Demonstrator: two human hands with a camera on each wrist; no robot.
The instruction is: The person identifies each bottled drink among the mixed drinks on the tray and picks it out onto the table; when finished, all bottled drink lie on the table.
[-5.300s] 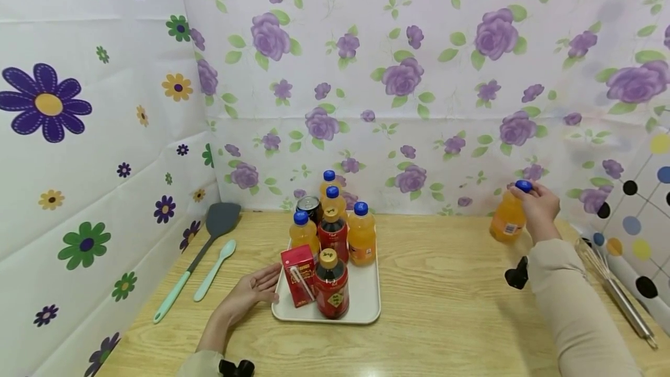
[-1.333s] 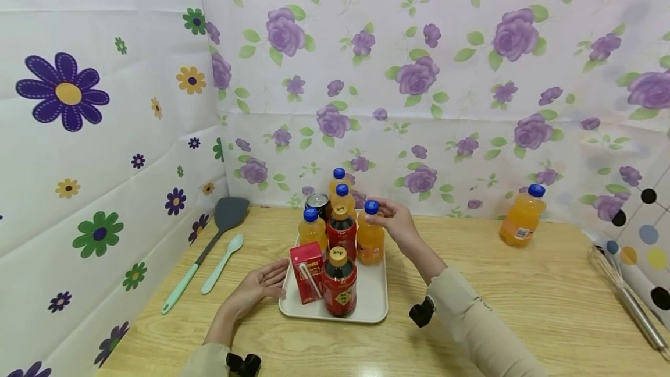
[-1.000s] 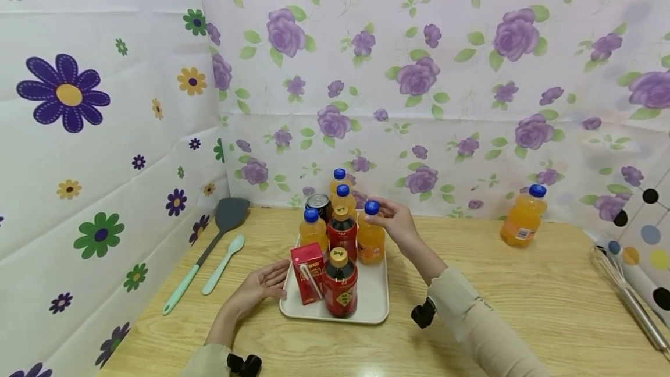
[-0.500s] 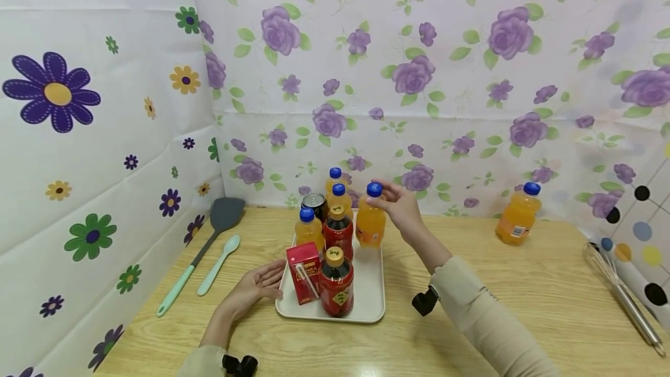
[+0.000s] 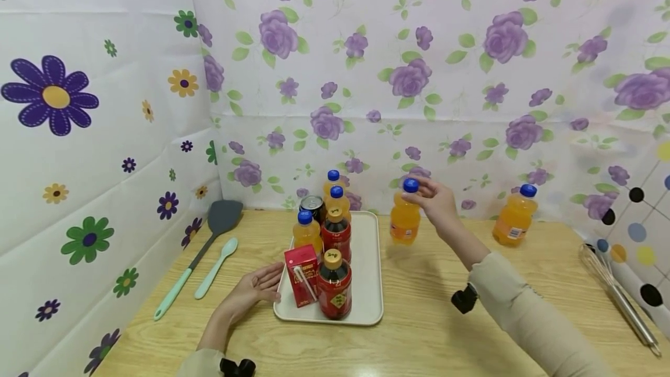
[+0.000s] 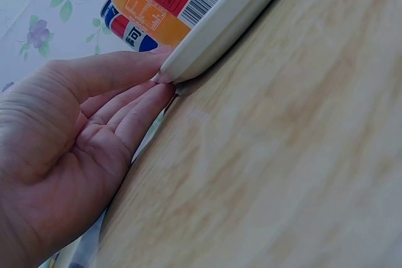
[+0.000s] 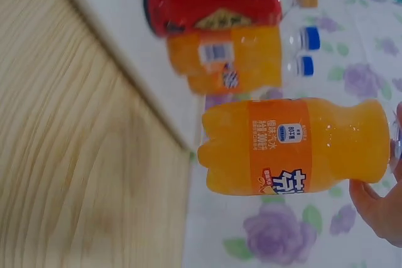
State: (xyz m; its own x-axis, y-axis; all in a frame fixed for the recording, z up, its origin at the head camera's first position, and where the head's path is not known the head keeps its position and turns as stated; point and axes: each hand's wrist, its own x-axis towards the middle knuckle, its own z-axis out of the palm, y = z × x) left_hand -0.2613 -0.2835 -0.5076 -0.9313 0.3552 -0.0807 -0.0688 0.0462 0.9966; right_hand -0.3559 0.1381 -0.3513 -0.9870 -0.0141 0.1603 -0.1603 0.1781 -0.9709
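My right hand (image 5: 437,202) pinches an orange soda bottle (image 5: 405,217) by its blue-capped neck, upright in the air just right of the tray. In the right wrist view, the bottle's orange label (image 7: 281,145) faces the camera. At the left rim of the white tray (image 5: 369,284), my left hand (image 5: 252,294) pinches the edge between thumb and fingertips, as the left wrist view shows. On the tray stand a red drink carton (image 5: 301,284), a front red-labelled bottle (image 5: 335,292), another red-labelled bottle (image 5: 336,238), several orange soda bottles (image 5: 306,236) and a dark can (image 5: 312,207).
Another orange soda bottle (image 5: 515,219) stands at the back right of the wooden table (image 5: 419,319). Near the right edge lies a whisk (image 5: 620,301). A grey spatula (image 5: 201,258) and a pale green spoon (image 5: 216,268) lie left of the tray. Flowered sheets (image 5: 366,86) stand behind.
My right hand let go of one orange soda bottle at the back right, gripped another on the tray, lifted it and carried it right past the rim. My left hand stays at the tray.
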